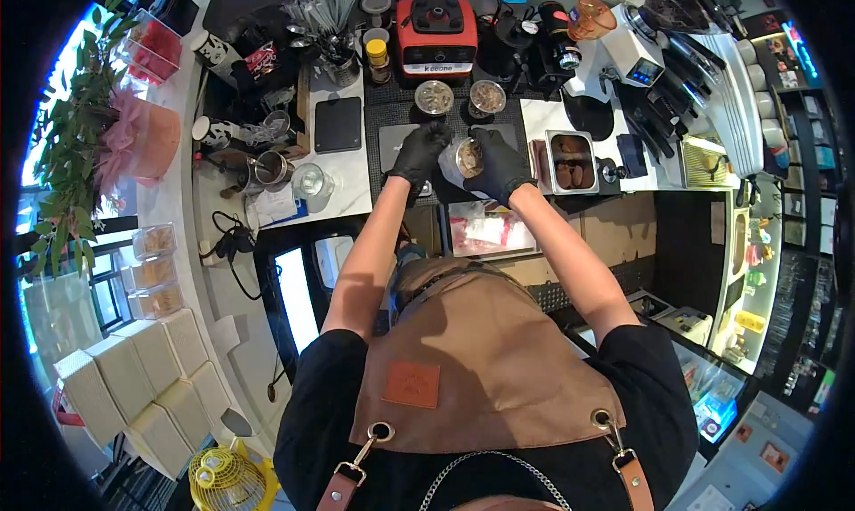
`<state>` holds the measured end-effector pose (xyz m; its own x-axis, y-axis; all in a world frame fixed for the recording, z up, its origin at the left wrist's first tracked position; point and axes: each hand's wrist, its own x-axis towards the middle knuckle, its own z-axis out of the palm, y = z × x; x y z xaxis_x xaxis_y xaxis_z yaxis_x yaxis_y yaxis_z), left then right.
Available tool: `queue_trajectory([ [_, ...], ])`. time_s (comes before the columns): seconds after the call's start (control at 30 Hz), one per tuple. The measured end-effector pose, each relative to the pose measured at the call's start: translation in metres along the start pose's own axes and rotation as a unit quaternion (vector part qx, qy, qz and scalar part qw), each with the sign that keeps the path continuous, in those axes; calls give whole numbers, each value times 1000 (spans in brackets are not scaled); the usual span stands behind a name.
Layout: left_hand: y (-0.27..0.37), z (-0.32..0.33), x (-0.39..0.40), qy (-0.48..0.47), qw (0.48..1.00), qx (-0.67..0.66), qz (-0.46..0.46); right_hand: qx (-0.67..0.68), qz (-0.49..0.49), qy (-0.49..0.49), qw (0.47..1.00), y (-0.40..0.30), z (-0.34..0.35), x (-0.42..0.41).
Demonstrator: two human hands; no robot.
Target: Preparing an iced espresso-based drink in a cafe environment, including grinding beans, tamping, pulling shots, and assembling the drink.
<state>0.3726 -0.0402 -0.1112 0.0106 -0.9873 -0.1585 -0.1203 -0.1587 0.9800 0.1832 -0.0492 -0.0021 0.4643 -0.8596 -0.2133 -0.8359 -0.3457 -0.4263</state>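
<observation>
My right hand (497,164), in a black glove, is closed on a clear plastic cup (469,158) with a brown and pale filling, tilted over a grey mat. Just left of that cup is my left hand (422,152), also gloved in black, its fingers curled; whether it grips anything is hidden. Two more filled cups stand upright beyond my hands: one cup (434,98) in front of the red blender base (437,40), the other cup (487,98) to its right. A dark flat scale (337,124) lies to the left on the counter.
A glass (312,180) and a metal pitcher (270,168) stand at the left. On the right are a steel container (571,162), a coffee grinder (634,53) and an espresso machine (718,97). An open drawer (491,234) holding packages lies below the counter edge.
</observation>
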Motion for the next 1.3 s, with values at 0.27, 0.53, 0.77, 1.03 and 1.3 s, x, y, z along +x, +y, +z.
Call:
queue_trajectory([
  [0.27,56,9,-3,-54,982,-169,68,-39,-1,-29,999,2,-2,4],
  [0.53,67,11,-7,-62,985,42,155,66,-47,12,997,17,12,-1],
  [0.77,83,12,-11,-62,947,250,193,431,164,1,887,13,44,-50],
  [1.03,94,14,4,-44,926,312,207,706,282,18,649,35,70,-65],
  [1.3,84,4,13,-72,993,-13,94,707,161,161,670,26,58,-66],
])
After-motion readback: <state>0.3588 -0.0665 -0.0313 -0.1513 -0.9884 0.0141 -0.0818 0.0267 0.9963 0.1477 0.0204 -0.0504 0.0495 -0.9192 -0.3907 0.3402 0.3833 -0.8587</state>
